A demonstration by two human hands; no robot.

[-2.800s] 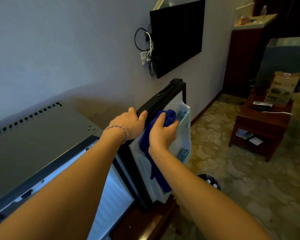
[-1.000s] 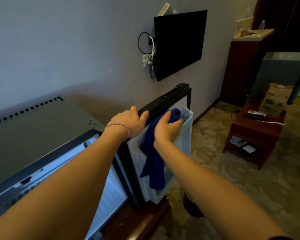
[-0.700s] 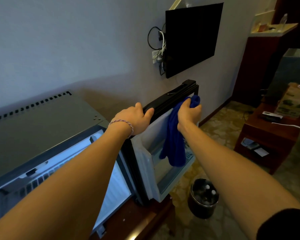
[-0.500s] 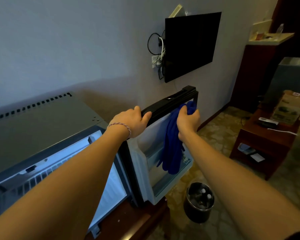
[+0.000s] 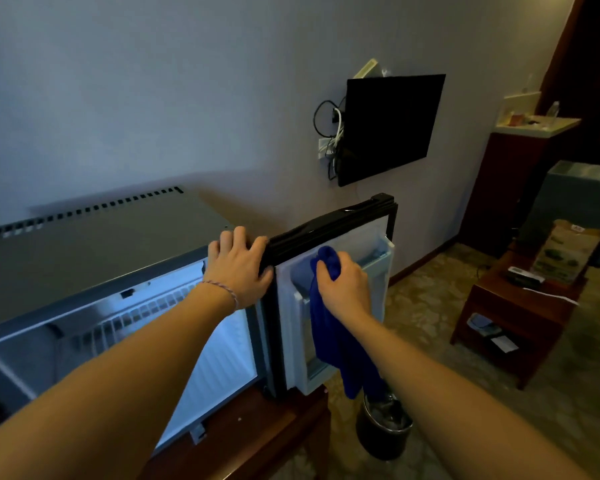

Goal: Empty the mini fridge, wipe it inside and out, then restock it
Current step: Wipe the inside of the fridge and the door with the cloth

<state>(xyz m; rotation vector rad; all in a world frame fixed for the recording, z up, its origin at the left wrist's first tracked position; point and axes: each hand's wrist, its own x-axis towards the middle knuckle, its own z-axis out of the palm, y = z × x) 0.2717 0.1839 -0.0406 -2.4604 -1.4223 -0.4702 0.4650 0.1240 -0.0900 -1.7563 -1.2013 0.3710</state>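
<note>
Two hands at work: left hand (image 5: pixel 239 268) spread, gripping the top corner of the open black-framed mini fridge door (image 5: pixel 329 292); right hand (image 5: pixel 343 289) clenched round a dark blue cloth (image 5: pixel 340 344), pressed on the white liner beside it. Cloth tail hangs below the right hand, over a dark bin (image 5: pixel 383 427); it could snag the door shelf mid-stroke.

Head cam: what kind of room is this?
Most likely a hotel room. A mini fridge stands on a low wooden cabinet, a TV is mounted on the wall, the floor is patterned carpet, and a counter in the far corner holds a bottle and small items.
</note>
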